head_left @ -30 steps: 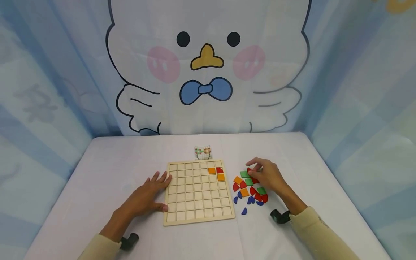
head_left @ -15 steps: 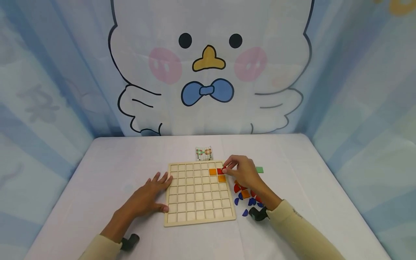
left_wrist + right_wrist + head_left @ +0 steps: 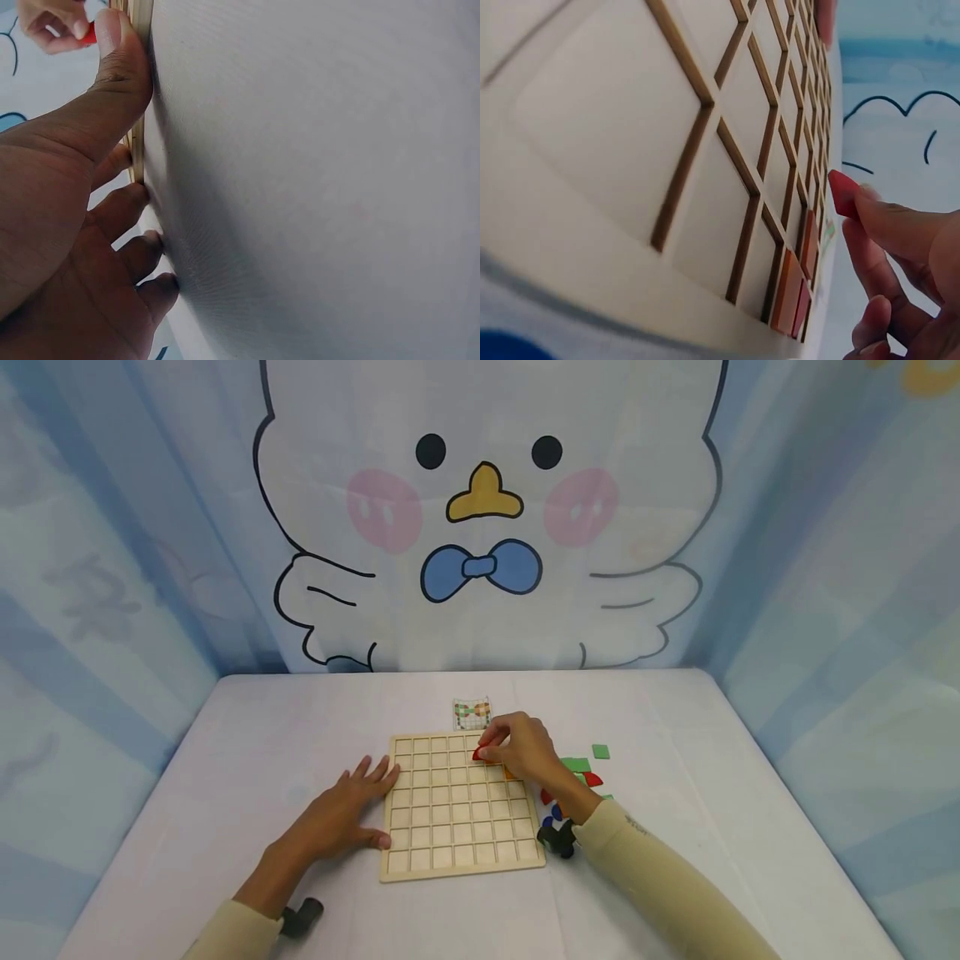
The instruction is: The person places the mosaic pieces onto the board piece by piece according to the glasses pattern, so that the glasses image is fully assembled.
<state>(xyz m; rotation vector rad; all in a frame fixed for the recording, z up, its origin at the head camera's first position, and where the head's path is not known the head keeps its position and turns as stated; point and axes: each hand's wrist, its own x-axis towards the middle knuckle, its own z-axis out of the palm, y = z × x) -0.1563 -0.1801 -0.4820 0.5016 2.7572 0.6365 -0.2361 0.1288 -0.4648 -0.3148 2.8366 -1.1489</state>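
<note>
My right hand (image 3: 521, 750) pinches a red tile (image 3: 843, 192) between thumb and fingertips, close over the top rows of the wooden grid board (image 3: 438, 814). Its lower corner points toward a square left of the orange tile (image 3: 786, 292) set in the board. Other set tiles near the top right corner are partly hidden by this hand. With fingers spread, my left hand (image 3: 341, 810) rests at the board's left side. Its thumb (image 3: 124, 64) lies on the edge and its fingertips touch the frame.
A small pattern card (image 3: 472, 713) lies behind the board. To the right, green squares (image 3: 576, 765), a red quarter-round piece (image 3: 593, 779) and blue pieces (image 3: 557, 812) lie loose, partly covered by my right forearm. A printed curtain (image 3: 637, 527) hangs behind the table.
My right hand has moved left from the loose pieces to the board's top rows, carrying a red tile picked from the pile. My left hand has stayed at the board's edge.
</note>
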